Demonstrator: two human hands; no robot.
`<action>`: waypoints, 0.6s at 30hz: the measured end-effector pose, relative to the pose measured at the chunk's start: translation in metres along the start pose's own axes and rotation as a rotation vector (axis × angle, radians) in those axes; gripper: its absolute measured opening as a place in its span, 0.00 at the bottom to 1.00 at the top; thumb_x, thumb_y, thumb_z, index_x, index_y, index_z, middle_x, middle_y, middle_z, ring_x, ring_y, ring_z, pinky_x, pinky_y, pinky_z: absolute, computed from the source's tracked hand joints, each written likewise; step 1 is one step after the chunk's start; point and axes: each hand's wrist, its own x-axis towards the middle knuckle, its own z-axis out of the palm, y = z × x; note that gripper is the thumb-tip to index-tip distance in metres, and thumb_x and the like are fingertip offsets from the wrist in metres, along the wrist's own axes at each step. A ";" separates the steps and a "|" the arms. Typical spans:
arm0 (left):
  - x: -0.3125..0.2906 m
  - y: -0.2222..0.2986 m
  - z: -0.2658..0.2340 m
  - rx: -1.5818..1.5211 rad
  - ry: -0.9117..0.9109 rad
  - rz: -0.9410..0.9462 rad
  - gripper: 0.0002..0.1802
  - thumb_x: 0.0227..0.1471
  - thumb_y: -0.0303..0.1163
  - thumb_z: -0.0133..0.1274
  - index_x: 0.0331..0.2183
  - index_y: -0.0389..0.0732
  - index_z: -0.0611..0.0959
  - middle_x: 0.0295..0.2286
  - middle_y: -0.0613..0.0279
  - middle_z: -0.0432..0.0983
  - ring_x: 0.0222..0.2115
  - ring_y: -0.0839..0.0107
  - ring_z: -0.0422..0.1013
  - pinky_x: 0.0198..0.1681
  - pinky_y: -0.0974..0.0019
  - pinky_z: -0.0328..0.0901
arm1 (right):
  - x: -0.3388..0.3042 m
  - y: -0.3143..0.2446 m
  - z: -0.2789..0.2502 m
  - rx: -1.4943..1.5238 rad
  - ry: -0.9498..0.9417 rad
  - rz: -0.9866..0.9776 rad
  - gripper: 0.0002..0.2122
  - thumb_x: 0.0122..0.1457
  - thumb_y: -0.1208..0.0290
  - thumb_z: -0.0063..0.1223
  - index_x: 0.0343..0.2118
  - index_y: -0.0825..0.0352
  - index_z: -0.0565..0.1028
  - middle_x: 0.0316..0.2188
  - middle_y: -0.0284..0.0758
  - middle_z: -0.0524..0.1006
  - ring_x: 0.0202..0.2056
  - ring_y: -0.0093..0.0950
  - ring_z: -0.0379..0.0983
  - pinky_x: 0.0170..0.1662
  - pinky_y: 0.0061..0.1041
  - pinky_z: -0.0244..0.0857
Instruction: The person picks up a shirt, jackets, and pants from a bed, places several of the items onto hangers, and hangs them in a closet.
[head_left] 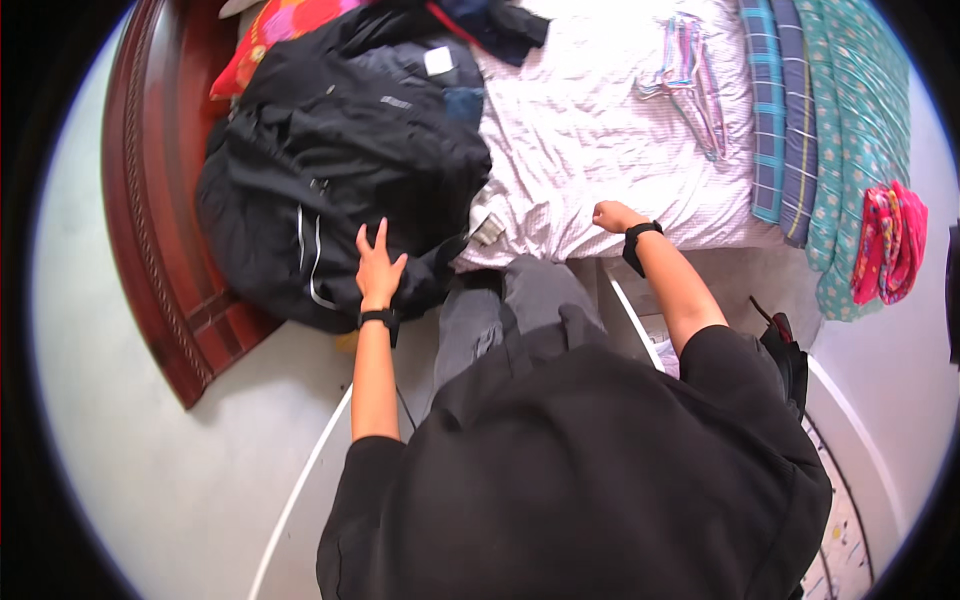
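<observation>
My left hand (pixel 378 268) has its fingers spread apart. It is at the near edge of a big heap of black clothing (pixel 330 160), which shows white trim lines and a white patch; whether the fingertips press on the cloth I cannot tell. My right hand (pixel 615 217) is curled closed above the near part of the pale, wrinkled bed sheet (pixel 590 110). Its palm side is hidden, so anything inside it does not show. A small greyish item (pixel 487 230) lies on the sheet between the two hands, beside the heap.
Thin multicoloured clothes hangers (pixel 690 85) lie farther back on the bed. Folded blue checked cloth (pixel 768 110) and a green patterned cover (pixel 850 110) line the right side, with a pink-red folded cloth (pixel 890 245) on it. A carved wooden headboard (pixel 160 200) borders the left.
</observation>
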 end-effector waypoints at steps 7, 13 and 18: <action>0.027 0.009 0.053 0.133 0.150 -0.194 0.32 0.43 0.35 0.64 0.49 0.37 0.72 0.59 0.48 0.50 0.46 0.46 0.70 0.46 0.53 0.68 | 0.033 0.071 -0.084 -0.006 0.319 0.211 0.17 0.54 0.59 0.49 0.43 0.63 0.75 0.46 0.43 0.75 0.49 0.41 0.71 0.50 0.41 0.65; 0.044 0.009 0.067 0.170 0.169 -0.218 0.30 0.43 0.33 0.64 0.47 0.34 0.71 0.58 0.43 0.51 0.45 0.43 0.69 0.46 0.53 0.68 | 0.102 0.160 -0.175 -0.252 0.685 0.378 0.19 0.51 0.66 0.55 0.45 0.67 0.70 0.45 0.50 0.72 0.47 0.47 0.71 0.49 0.45 0.67; 0.052 -0.006 0.079 0.195 0.277 -0.178 0.23 0.42 0.31 0.63 0.42 0.38 0.74 0.55 0.43 0.56 0.38 0.42 0.72 0.39 0.52 0.70 | 0.144 0.260 -0.237 -0.058 0.626 0.690 0.24 0.50 0.66 0.56 0.48 0.77 0.68 0.49 0.54 0.72 0.52 0.48 0.69 0.54 0.40 0.64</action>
